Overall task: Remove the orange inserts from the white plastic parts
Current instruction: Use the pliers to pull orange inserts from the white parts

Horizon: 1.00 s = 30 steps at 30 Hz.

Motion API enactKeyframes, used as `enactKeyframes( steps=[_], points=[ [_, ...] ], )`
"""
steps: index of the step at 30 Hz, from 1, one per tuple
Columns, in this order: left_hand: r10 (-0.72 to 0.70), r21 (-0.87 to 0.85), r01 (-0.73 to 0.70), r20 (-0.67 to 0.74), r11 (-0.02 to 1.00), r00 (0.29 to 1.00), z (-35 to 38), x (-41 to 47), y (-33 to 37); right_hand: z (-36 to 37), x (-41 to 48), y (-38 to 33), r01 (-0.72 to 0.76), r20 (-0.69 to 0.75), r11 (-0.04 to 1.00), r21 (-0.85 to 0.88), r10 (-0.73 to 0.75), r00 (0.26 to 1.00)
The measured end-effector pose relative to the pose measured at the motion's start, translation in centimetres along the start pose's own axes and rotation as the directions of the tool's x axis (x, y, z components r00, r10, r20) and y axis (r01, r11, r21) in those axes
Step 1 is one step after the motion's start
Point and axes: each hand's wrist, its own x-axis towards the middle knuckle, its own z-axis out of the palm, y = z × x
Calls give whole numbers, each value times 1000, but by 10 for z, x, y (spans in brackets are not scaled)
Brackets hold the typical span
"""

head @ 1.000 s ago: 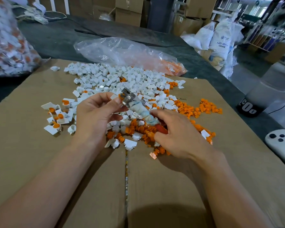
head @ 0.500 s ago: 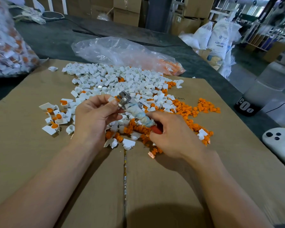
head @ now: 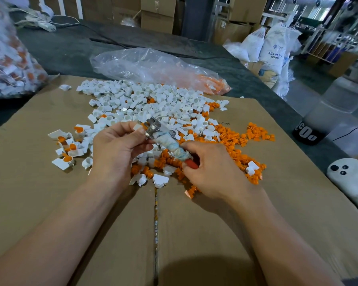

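- Evidently the white parts point(head: 143, 102) are small and light. They lie in a loose heap on the cardboard point(head: 39, 203). They look like hard moulded plastic, stiff and smooth, so a slack pinch would probably let one skitter away.
- The orange inserts point(head: 232, 137) already pulled out are scattered to the right of the heap and under the hands. They too look light, and probably sit snugly in their sockets.
- A few filled parts point(head: 70, 146), with orange showing in their cups, wait at the left edge of the heap.
- The left hand point(head: 116, 149) pinches one white piece point(head: 137, 127) between thumb and fingertips, right at the metal head of the tool point(head: 152, 125). The piece is mostly hidden.
- The best hold is probably on the flat tab of a part, leaving the cup open to the tool.
- The right hand point(head: 213, 172) is wrapped round the tool's cloth-bound handle, with fingers curled tight.
- The clear bag point(head: 153, 67) lies flat behind the heap. It is mostly slack, with orange bits gathered at its right end.
- The big bag point(head: 6, 58) at far left bulges with white and orange pieces, which I judge to be stock waiting to be done.
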Motion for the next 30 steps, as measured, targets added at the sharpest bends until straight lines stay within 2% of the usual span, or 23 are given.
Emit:
enactKeyframes(
  steps=[4, 11, 15, 18, 23, 27, 30],
  points=[
    [-2, -5, 2, 1, 1000, 1000, 0, 0, 0, 0, -1, 0, 28, -28, 998, -57, -30, 999],
    [12, -5, -12, 6, 1000, 1000, 1, 0, 0, 1, 1, 2, 36, -54, 998, -52, -39, 998],
    [31, 30, -31, -7, 999, 999, 1, -1, 4, 1, 3, 5, 36, -136, 997, -64, -44, 990],
    [92, 143, -84, -50, 986, 995, 0, 0, 4, -2, 7, 15, -12, -239, 998, -61, -3, 971],
    [190, 332, -142, -116, 933, 975, -3, 2, 2, -12, 9, 35, -171, -369, 980, -98, 124, 921],
    [304, 541, -172, -164, 823, 938, -15, 10, 2, -20, 9, 51, -264, -394, 960, -88, 210, 895],
    [373, 574, -201, -197, 793, 907, -24, 17, 6, -24, 10, 61, -327, -382, 941, -82, 274, 883]
  ],
)
